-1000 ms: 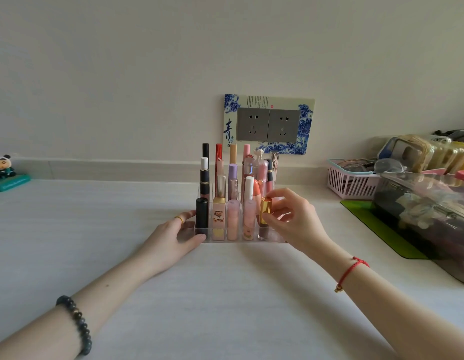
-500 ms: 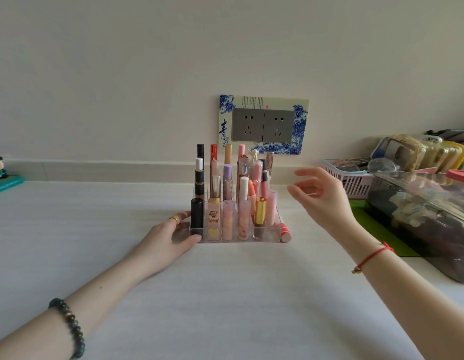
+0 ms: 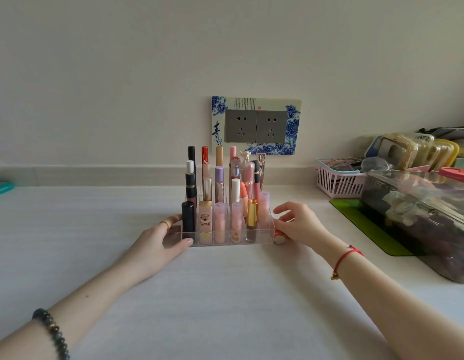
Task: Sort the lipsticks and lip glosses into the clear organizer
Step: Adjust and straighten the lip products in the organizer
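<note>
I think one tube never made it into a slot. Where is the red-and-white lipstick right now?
In the head view the red-and-white lipstick lies on the table just right of the clear organizer, under the right hand.

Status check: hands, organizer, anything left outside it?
Left hand braces clear organizer at its left front corner. Right hand closing on red-and-white tube lying on the table beside organizer's right wall. Nothing in the way.

A home dressing corner: white tabletop [image 3: 225,294] against a plain wall with a blue-floral decorated double socket [image 3: 256,126] at centre, a pink basket [image 3: 337,181] of glasses and phone cases [image 3: 412,152] at right.
</note>
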{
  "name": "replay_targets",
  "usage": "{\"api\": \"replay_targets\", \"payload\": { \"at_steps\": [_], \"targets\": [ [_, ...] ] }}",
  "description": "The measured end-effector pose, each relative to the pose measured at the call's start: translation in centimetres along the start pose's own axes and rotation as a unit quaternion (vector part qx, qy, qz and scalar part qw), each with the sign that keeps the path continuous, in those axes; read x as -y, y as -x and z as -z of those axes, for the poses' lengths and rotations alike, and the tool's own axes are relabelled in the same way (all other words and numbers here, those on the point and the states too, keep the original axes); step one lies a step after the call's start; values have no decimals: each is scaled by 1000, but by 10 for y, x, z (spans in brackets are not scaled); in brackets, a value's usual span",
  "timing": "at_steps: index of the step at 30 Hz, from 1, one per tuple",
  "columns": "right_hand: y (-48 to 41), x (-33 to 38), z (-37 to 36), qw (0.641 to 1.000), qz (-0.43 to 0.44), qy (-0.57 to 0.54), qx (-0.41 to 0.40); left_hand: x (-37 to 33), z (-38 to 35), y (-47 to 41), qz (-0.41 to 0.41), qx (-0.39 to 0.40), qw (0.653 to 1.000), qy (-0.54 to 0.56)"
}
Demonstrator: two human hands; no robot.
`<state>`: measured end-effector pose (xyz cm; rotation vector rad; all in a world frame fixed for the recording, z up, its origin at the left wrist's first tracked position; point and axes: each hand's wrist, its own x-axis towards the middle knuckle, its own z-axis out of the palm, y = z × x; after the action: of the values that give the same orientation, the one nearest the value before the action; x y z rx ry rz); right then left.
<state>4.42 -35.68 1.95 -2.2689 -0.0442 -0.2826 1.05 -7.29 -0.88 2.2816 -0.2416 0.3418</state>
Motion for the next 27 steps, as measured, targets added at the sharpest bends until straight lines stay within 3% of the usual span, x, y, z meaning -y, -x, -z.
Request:
{"api": "replay_targets", "payload": {
  "at_steps": [10, 14, 18, 23, 27],
  "targets": [
    [-4, 7, 11, 991, -34, 84, 94, -1, 0, 1, 0, 1, 1000, 19],
    [-3, 4, 13, 991, -46, 103, 68, -2, 0, 1, 0, 1, 1000, 14],
    [0, 2, 21, 998, -55, -13, 31, -1, 1, 1, -1, 3, 1000, 7],
    [4, 9, 38, 987, 14, -146, -60, -1, 1, 1, -3, 2, 1000, 13],
    [10, 21, 43, 968, 70, -227, -85, -1, 0, 0, -8, 2, 1000, 8]
  ]
}}
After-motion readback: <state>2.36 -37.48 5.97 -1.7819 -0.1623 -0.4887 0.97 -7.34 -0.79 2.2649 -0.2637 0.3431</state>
